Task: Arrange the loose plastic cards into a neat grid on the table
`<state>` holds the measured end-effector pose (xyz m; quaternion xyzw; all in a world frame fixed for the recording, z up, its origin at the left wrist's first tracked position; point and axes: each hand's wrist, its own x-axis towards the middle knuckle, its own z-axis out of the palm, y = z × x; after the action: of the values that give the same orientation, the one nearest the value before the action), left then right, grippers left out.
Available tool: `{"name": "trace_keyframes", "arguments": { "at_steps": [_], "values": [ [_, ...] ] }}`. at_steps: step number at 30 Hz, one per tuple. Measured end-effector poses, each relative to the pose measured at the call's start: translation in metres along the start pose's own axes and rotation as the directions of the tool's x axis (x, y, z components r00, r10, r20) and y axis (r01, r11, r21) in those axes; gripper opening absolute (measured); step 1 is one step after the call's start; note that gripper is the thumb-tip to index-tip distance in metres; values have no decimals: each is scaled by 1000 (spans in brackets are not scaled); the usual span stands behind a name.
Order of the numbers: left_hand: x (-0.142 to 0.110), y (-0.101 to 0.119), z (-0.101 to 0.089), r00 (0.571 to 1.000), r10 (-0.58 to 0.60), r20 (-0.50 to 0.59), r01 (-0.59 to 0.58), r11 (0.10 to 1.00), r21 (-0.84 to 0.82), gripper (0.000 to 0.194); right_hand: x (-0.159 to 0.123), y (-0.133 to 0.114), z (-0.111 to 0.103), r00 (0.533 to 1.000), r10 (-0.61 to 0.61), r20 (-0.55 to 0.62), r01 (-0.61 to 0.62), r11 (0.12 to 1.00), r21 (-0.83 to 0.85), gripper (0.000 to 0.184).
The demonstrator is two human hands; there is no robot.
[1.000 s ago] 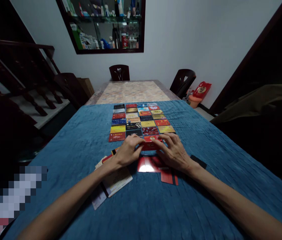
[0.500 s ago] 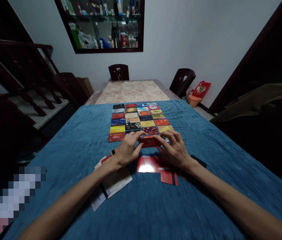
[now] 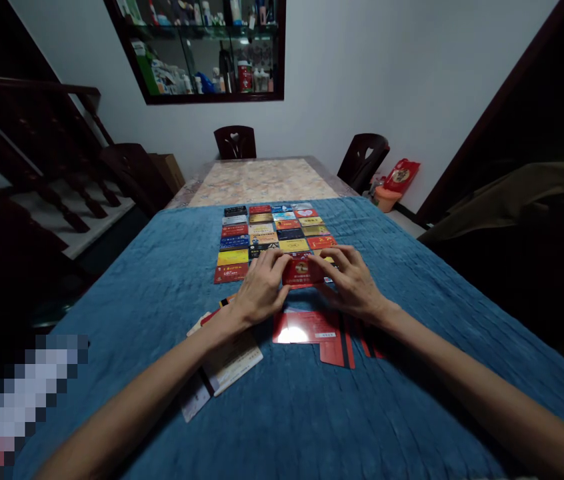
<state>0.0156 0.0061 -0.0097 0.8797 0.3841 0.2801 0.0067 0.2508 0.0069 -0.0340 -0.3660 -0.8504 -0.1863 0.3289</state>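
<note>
Between my two hands is a red card (image 3: 303, 273) with a round emblem, tilted with its face toward me at the near edge of the card rows. My left hand (image 3: 265, 283) pinches its left side between thumb and fingers. At the card's right side, my right hand (image 3: 355, 281) grips with its fingers, the thumb partly hidden. Beyond them, several cards lie in neat rows, among them a yellow card (image 3: 233, 257) and a red card (image 3: 232, 273) at the near left. Parts of the nearest row are hidden behind my hands.
Loose pale cards (image 3: 237, 367) overlap under my left forearm. Red cards with dark stripes (image 3: 338, 353) lie below my right hand. A blue cloth (image 3: 137, 280) covers the near table; chairs (image 3: 365, 162) stand around the far end.
Both hands have moved slightly away from me with the red card. The card has tilted, so its printed emblem faces me more. The view has shifted a little.
</note>
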Motion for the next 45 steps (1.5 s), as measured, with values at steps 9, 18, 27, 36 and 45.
{"name": "trace_keyframes", "arguments": {
  "at_steps": [9,18,27,36,45],
  "values": [
    [18,-4,8,993,-11,114,-2,993,120,48,0,26,11,996,5,86,-10,998,57,50],
    [19,-13,19,985,-27,173,15,997,71,26,-8,35,23,987,49,155,-75,984,162,36],
    [15,-19,24,969,-34,244,15,997,78,20,-10,36,23,966,26,257,-73,982,177,28],
    [13,-19,28,962,-22,272,-8,994,108,22,-10,36,23,959,-2,285,-51,982,182,29],
    [12,-19,29,966,7,260,-32,995,95,20,-11,36,22,952,-4,305,-63,976,208,26]
  ]
}}
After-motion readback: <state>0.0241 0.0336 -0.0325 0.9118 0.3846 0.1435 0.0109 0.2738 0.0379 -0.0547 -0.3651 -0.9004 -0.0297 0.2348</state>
